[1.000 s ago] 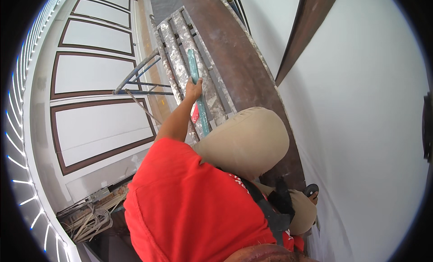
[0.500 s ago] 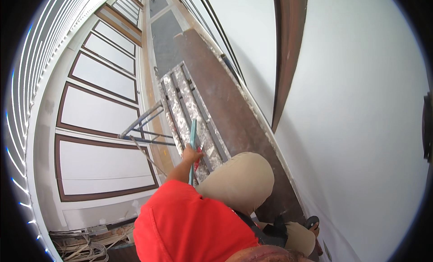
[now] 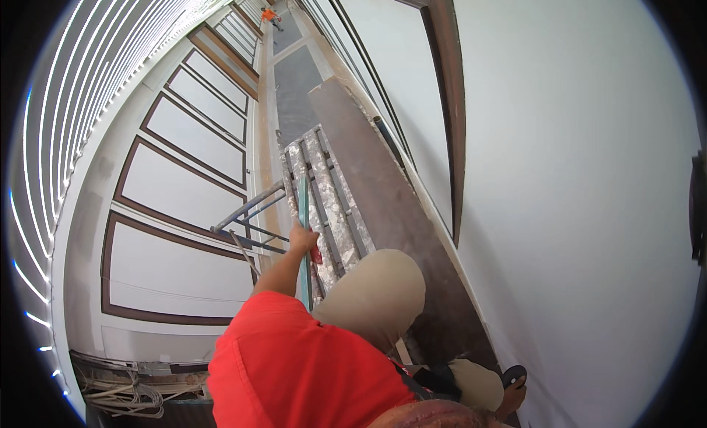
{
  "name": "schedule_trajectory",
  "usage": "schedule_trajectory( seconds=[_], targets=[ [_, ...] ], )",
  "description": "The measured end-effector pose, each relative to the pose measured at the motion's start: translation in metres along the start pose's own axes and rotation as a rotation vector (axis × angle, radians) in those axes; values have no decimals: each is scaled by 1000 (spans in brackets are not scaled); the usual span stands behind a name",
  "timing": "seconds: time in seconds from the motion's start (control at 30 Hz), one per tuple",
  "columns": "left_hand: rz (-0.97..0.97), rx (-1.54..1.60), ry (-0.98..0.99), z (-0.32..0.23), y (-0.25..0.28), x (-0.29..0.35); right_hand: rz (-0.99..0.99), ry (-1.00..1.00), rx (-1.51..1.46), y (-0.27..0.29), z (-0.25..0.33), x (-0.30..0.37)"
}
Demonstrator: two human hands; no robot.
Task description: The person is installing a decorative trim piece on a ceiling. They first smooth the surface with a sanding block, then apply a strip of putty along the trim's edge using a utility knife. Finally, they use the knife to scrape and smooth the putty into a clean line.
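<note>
My left hand (image 3: 302, 239) is closed around a long, narrow teal-green strip (image 3: 303, 200), which runs lengthwise over the slats. Against the same hand lies a small red tool (image 3: 316, 253), partly hidden by the fingers. Beneath is a platform of paint-spattered metal slats (image 3: 331, 196). My bent left knee (image 3: 389, 292), in beige trousers, is close to the hand. No right hand can be made out. At the lower right, a black rounded thing (image 3: 514, 375) sits against bare skin beyond the other trouser leg, apparently footwear.
A long brown board (image 3: 375, 170) lies right of the slats along a white wall (image 3: 567, 170). Blue-grey metal framing (image 3: 250, 207) sticks out left. White panels with brown trim (image 3: 177, 170) line that side. Loose cables (image 3: 140, 398) fill a gap at lower left. A person in orange (image 3: 270, 15) is far ahead.
The view has shifted, so the slats and board appear lower. The teal strip now stands more upright in the picture, still in my left hand. The far person shows more fully.
</note>
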State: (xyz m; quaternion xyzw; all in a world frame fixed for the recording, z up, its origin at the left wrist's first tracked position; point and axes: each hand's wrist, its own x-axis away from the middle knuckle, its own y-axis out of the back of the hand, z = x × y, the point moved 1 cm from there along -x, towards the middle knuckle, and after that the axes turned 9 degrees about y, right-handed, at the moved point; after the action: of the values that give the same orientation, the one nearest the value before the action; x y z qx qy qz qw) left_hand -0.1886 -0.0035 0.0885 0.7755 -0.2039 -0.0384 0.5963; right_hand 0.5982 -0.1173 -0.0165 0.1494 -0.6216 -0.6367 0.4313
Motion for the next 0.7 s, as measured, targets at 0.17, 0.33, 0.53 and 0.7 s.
schedule_trajectory(
  seconds=[0.17, 0.33, 0.53, 0.7],
  targets=[
    [-79, 91, -354, -119, 113, 43, 10, 53, -30, 8, 9, -12],
    [-62, -34, -720, -237, 163, 110, 43, 49, -32, -8, 9, -15],
    [72, -170, -897, -300, 133, 143, 25, -25, -12, -47, -14, -17],
    [124, -68, -963, -294, 98, 82, 18, -91, -87, -42, 0, -12]
  ],
)
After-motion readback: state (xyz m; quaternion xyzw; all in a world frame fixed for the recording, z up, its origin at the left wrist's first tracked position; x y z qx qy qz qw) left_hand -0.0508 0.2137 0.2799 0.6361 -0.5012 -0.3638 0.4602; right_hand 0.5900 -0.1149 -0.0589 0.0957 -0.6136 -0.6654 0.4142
